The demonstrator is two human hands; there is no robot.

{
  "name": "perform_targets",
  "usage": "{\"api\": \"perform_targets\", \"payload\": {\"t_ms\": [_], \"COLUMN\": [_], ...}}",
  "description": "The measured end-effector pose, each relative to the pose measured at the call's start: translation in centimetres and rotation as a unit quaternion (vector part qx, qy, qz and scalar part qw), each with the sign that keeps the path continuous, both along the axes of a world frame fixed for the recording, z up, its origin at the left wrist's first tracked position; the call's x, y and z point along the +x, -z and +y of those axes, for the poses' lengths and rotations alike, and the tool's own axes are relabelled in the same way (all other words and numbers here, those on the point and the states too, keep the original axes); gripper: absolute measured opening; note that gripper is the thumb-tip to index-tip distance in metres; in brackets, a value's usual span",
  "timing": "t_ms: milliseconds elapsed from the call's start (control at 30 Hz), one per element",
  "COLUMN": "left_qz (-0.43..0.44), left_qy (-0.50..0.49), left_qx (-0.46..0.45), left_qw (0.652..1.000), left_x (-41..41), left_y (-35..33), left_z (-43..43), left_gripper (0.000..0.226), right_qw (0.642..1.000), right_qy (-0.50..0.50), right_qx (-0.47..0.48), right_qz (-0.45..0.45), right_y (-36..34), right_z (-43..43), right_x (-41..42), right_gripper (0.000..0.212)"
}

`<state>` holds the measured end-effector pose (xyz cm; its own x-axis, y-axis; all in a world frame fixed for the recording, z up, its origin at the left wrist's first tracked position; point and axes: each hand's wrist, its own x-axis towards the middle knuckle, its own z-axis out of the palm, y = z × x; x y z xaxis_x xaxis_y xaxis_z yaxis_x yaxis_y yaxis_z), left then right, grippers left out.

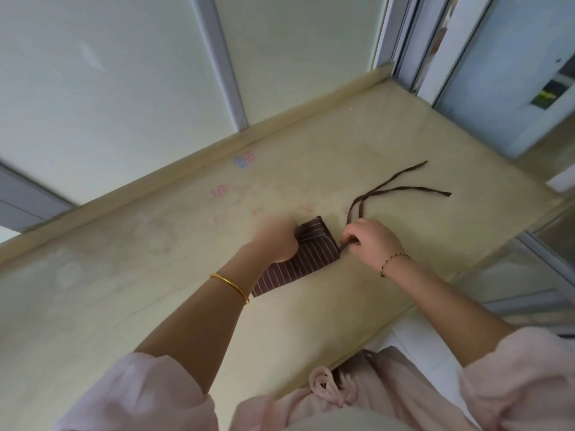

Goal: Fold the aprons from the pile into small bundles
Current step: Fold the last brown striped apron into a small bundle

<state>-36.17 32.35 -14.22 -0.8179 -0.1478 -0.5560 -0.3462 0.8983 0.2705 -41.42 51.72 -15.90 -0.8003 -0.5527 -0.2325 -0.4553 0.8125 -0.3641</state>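
A brown apron with thin white stripes [306, 259] lies folded into a narrow strip on the pale yellow counter [155, 290]. My left hand [277, 241] grips its far end, where the cloth is turned over. My right hand [371, 241] pinches the brown apron strings [401, 189] close to the cloth. The strings loop up from my fingers and trail in two loose ends across the counter to the right. No apron pile is in view.
A raised lip [186, 178] runs along the counter's back edge under white wall panels. Small pink and blue stickers [244, 160] sit on the counter near the back. A metal door frame [413, 57] stands at the far right corner.
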Motion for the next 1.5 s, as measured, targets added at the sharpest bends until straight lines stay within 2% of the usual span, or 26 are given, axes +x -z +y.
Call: {"api": "perform_targets", "payload": {"t_ms": [133, 200, 267, 300, 367, 467, 600, 667, 733, 833, 900, 1000, 1133, 1200, 1300, 1400, 1500], "left_qz": [-0.011, 0.006, 0.005, -0.014, -0.056, -0.068, -0.059, -0.056, -0.043, -0.032, -0.012, 0.008, 0.002, 0.006, 0.029, 0.057, 0.108], "left_qy": [0.031, 0.032, 0.002, -0.036, -0.122, -0.181, -0.202, -0.211, -0.215, -0.212, -0.235, -0.272, -0.264, -0.281, -0.328, -0.419, -0.500], "left_qx": [0.026, 0.048, 0.120, 0.188, 0.356, 0.560, 0.701, 0.743, 0.761, 0.786, 0.781, 0.759, 0.740, 0.732, 0.737, 0.736, 0.685], "left_qw": [0.999, 0.998, 0.993, 0.981, 0.925, 0.805, 0.681, 0.633, 0.610, 0.580, 0.578, 0.591, 0.619, 0.621, 0.590, 0.529, 0.518], "left_x": [0.8, 1.0, 1.0, 1.1, 1.5, 2.4, 2.9, 3.0, 3.0, 2.8, 2.5, 2.1, 2.3, 2.3, 1.9, 1.7, 1.4], "left_y": [-0.2, -0.6, -1.4, -1.8, -2.7, -3.6, -3.6, -3.4, -3.5, -3.5, -3.4, -3.0, -2.7, -2.2, -1.8, -2.0, -2.0], "left_z": [-0.3, -0.6, -1.1, -1.5, -2.3, -2.9, -2.9, -2.8, -2.6, -2.0, -1.6, -1.3, -1.3, -1.4, -1.8, -2.3, -2.6], "left_gripper": [0.033, 0.027, 0.018, 0.017, 0.024, 0.030, 0.019, 0.021, 0.022, 0.023, 0.021, 0.037, 0.027, 0.028, 0.027, 0.019, 0.021], "right_qw": [0.997, 0.997, 0.995, 0.994, 0.985, 0.927, 0.842, 0.824, 0.837, 0.890, 0.927, 0.973, 0.980, 0.984, 0.971, 0.968, 0.969], "right_qy": [0.008, -0.014, -0.034, -0.042, -0.026, 0.039, 0.119, 0.161, 0.188, 0.200, 0.181, 0.124, 0.113, 0.087, 0.090, 0.094, 0.085], "right_qx": [-0.069, -0.077, -0.067, -0.079, -0.170, -0.314, -0.404, -0.419, -0.416, -0.363, -0.303, -0.188, -0.150, -0.137, -0.200, -0.220, -0.224], "right_qz": [-0.013, 0.016, 0.060, 0.068, -0.005, -0.203, -0.336, -0.346, -0.302, -0.192, -0.130, -0.056, -0.060, -0.069, -0.099, -0.079, -0.055], "right_y": [-1.2, -2.5, -4.2, -5.2, -7.0, -8.5, -7.8, -7.2, -6.8, -6.0, -5.6, -5.5, -5.0, -5.1, -5.3, -4.9, -5.0], "right_z": [-0.8, -1.5, -2.3, -2.8, -3.7, -5.1, -6.7, -7.5, -8.2, -9.2, -9.4, -9.4, -9.2, -9.1, -8.5, -7.8, -7.6], "right_x": [-1.4, -2.1, -3.0, -3.5, -4.3, -4.4, -2.9, -2.0, -1.2, -0.8, -1.0, -1.0, -1.9, -2.0, -1.3, -1.0, -0.6], "right_gripper": [0.019, 0.018, 0.018, 0.019, 0.018, 0.018, 0.010, 0.013, 0.017, 0.030, 0.030, 0.041, 0.029, 0.026, 0.026, 0.028, 0.026]}}
